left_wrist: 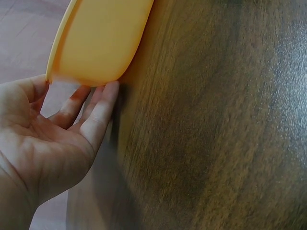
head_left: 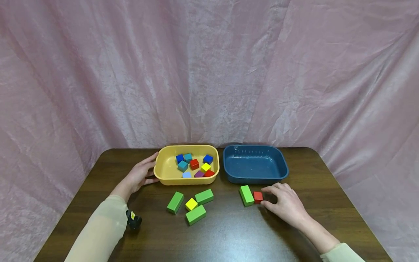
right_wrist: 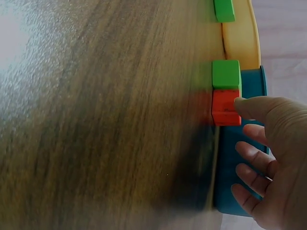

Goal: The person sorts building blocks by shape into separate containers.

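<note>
At the left end of the yellow tray, my left hand touches the outside with outstretched fingertips. In the left wrist view, the thumb meets the rim of the tray and another fingertip meets the side lower down. My right hand is at a red cube on the table. Its thumb touches the red cube in the right wrist view, while the other fingers are spread apart, loosely bent. A green block stands against the cube's left side.
An empty blue tray is right of the yellow one, which contains several coloured cubes, including a red cube. In front lie green blocks around a yellow cube. A pink curtain hangs behind the table.
</note>
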### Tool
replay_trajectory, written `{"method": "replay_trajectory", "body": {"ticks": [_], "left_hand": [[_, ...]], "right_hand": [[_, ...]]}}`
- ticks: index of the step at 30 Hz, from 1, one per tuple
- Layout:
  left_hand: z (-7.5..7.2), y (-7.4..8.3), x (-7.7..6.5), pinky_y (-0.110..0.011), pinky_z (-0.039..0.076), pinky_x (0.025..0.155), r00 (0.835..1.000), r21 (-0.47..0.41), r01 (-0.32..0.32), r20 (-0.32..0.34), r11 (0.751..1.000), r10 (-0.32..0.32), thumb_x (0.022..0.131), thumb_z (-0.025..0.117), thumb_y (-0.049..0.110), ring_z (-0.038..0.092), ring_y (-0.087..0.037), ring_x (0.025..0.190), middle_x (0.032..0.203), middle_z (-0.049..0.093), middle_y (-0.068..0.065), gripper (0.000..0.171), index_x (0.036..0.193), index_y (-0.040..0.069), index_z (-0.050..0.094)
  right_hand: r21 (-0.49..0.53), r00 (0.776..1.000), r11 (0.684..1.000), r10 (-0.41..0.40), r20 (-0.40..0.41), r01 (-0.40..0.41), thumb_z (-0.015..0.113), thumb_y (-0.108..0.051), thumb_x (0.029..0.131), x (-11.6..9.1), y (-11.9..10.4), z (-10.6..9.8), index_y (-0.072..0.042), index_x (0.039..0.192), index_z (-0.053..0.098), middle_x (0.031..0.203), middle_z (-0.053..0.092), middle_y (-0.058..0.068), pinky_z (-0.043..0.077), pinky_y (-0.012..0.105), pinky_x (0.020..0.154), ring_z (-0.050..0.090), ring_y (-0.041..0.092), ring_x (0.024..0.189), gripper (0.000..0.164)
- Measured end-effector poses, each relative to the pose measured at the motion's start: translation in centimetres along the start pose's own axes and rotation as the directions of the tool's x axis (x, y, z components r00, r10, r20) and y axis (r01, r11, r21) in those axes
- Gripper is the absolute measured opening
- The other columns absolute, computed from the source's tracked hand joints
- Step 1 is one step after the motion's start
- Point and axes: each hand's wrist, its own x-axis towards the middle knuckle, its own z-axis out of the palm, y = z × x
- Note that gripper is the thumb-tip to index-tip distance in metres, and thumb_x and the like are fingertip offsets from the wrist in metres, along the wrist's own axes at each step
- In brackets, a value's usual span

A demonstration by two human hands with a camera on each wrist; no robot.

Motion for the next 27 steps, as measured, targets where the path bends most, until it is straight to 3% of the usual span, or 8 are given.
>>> {"method": "replay_trajectory", "body": {"ticks": [27], "left_hand": [[-0.12, -0.27, 0.25, -0.051, 0.052, 0.099, 1.000, -0.011, 0.003, -0.003, 1.000, -0.003, 0.112, 0.044, 0.030, 0.060, -0.028, 0.120, 0.166, 0.026, -0.011, 0.056, 0.163, 0.038, 0.024]], "right_hand": [[-0.011, 0.998, 0.999, 0.046, 0.045, -0.045, 0.090, -0.030, 0.078, 0.45, 0.14, 0.72, -0.021, 0.104, 0.078, 0.100, 0.067, -0.005, 0.045, 0.044, 0.081, 0.055, 0.021, 0.098, 0.030]]}}
